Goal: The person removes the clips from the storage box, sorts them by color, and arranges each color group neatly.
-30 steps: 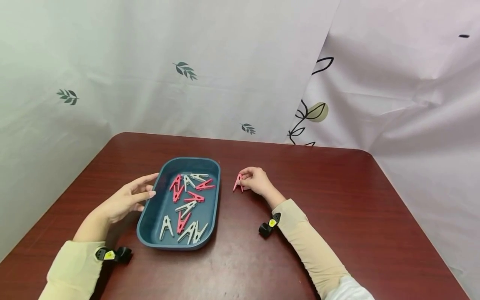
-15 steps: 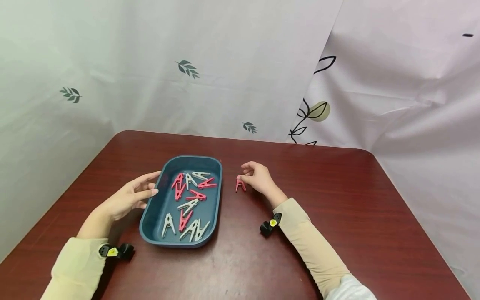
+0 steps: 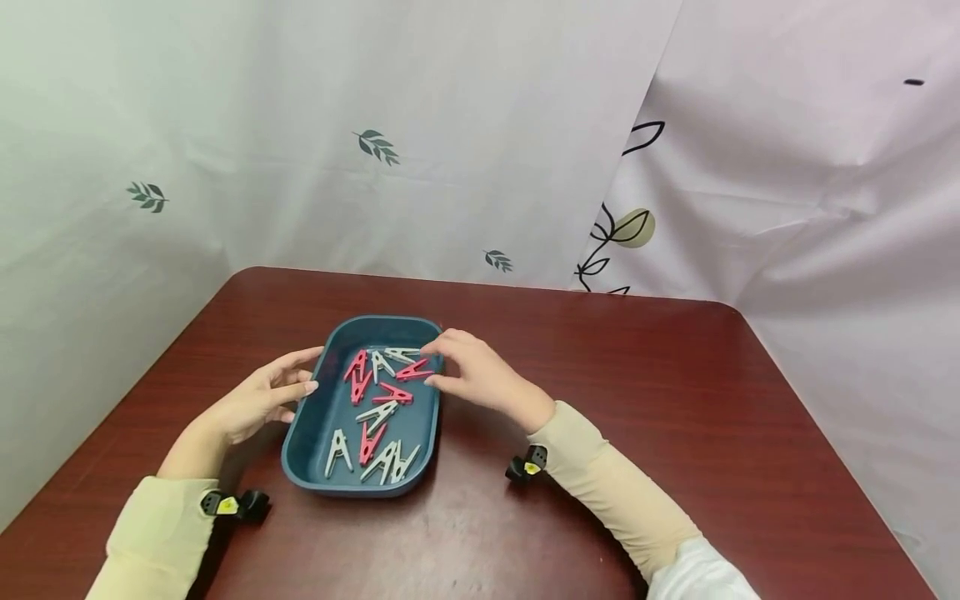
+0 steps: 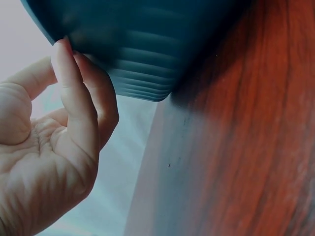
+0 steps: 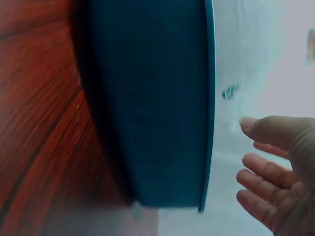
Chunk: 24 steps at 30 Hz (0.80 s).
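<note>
A blue tray (image 3: pixel 358 492) on the table holds several red clothespins (image 3: pixel 394 393) and several pale grey clothespins (image 3: pixel 338 454). At its left side, my left hand (image 3: pixel 251 404) holds the rim, thumb on top and fingers against the outside. In the left wrist view, fingertips of the left hand (image 4: pixel 69 123) touch the tray wall (image 4: pixel 142 54) just under its rim. My right hand (image 3: pixel 480 375) is over the tray's right rim near the far clothespins, thumb and fingers spread. Nothing shows in the right hand (image 5: pixel 280 177) in the right wrist view, beside the tray wall (image 5: pixel 152 108).
The dark red wooden table (image 3: pixel 637 400) spreads to the right of the tray. Behind it hangs a pale curtain (image 3: pixel 450 167) with leaf prints. A small black wrist camera (image 3: pixel 525 467) sits under my right sleeve.
My right hand first pinched a red clothespin right of the tray, then let it go standing on the table. It has moved left to the tray; that clothespin is now out of sight.
</note>
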{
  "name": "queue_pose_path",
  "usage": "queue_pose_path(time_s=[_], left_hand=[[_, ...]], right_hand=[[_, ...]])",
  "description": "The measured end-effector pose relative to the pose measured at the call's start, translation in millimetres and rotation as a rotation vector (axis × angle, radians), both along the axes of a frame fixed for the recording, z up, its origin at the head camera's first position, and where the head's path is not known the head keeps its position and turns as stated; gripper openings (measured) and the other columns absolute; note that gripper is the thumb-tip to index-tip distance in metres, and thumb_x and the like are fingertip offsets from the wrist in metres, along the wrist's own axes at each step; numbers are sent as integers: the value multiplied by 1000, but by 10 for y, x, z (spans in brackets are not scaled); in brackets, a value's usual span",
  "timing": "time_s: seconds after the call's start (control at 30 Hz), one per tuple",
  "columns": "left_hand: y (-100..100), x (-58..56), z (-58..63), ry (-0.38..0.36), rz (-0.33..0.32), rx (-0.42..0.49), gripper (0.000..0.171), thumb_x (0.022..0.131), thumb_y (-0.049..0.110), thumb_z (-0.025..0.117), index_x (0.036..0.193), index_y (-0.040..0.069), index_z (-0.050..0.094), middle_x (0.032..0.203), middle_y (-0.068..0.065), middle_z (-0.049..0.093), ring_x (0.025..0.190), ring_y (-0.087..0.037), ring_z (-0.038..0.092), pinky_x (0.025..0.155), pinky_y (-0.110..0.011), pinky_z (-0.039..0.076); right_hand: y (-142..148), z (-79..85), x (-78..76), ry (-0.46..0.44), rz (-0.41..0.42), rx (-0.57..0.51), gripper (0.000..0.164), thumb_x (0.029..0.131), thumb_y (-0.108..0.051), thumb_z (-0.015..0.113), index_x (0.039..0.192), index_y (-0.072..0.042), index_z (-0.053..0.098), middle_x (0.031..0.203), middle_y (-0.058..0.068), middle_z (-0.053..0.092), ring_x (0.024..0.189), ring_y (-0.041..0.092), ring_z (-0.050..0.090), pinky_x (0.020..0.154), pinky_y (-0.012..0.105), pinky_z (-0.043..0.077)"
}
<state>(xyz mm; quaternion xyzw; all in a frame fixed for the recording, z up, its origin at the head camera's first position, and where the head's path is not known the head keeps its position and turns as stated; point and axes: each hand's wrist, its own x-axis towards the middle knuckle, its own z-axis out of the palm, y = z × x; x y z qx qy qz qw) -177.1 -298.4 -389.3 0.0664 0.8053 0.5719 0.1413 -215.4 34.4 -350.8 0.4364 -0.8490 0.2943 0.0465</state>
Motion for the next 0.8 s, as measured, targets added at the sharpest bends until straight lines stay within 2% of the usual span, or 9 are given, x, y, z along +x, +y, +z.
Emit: queue_pose_path(time_s=[0.17, 0.3, 0.6, 0.8], left_hand=[[17, -11, -12, -4, 0, 13, 68, 95, 21, 58, 149, 4, 21, 101, -3, 58, 80, -13, 66, 66, -32, 58], [6, -6, -10, -2, -16, 25, 67, 96, 19, 57, 149, 3, 20, 101, -3, 59, 81, -13, 66, 67, -33, 58], [-25, -2, 7, -1, -39, 44, 64, 97, 16, 54, 148, 3, 20, 101, 0, 61, 80, -13, 67, 66, -32, 58], [-31, 1, -12, -7, -51, 67, 62, 97, 15, 53, 148, 3, 19, 101, -1, 62, 79, -14, 67, 65, -32, 58]], right_hand=[[-138, 129, 85, 107, 172, 147, 32, 86, -18, 71, 117, -8, 65, 112, 5, 62, 104, 16, 54, 91, 24, 47], [-288, 163, 139, 164, 263, 243, 32, 86, -18, 70, 117, -10, 64, 115, 3, 62, 108, 15, 54, 96, 24, 45], [-645, 62, 217, 243, 397, 421, 29, 90, -18, 65, 118, -13, 64, 117, -1, 62, 110, 11, 56, 97, 16, 41], [-832, -50, 313, 283, 430, 517, 27, 92, -15, 60, 119, -18, 65, 117, -3, 63, 109, 9, 57, 94, 16, 43]])
